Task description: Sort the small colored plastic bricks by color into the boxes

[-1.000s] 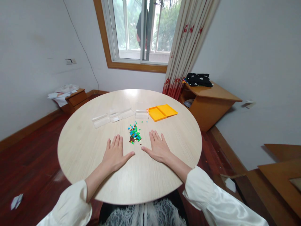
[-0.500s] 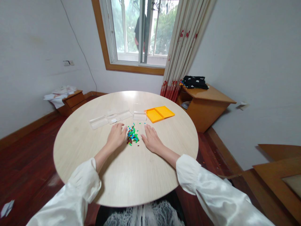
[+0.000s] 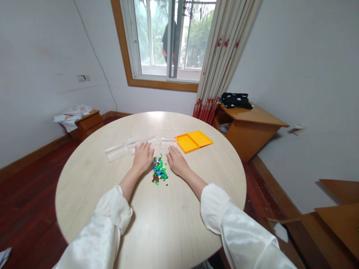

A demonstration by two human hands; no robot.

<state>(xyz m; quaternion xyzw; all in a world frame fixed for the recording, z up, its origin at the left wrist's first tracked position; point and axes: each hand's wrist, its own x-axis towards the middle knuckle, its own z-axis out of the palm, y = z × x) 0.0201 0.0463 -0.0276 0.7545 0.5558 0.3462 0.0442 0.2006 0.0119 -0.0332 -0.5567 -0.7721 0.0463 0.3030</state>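
A heap of tiny coloured bricks (image 3: 159, 172), green, blue, brown and yellow, lies on the round table (image 3: 168, 224) between my hands. My left hand (image 3: 143, 157) is palm down at the heap's upper left, fingers stretched toward the clear plastic boxes. On the other side, my right hand (image 3: 177, 163) rests flat with its fingers extended, near the heap's upper right edge. Neither hand holds anything that shows; what may lie under the palms is hidden. Beyond the fingers stand a clear tray (image 3: 116, 152) and a clear box (image 3: 168, 144).
An open yellow case (image 3: 194, 141) lies at the back right of the tabletop. Behind it, a wooden cabinet (image 3: 256, 121) carries a folded black cloth (image 3: 236, 100). A small wooden stand (image 3: 89, 124) with papers is at the left. A window and curtain are ahead.
Both hands have moved forward, away from me, relative to the brick heap. My right hand has come closer to my left. The view has shifted slightly.
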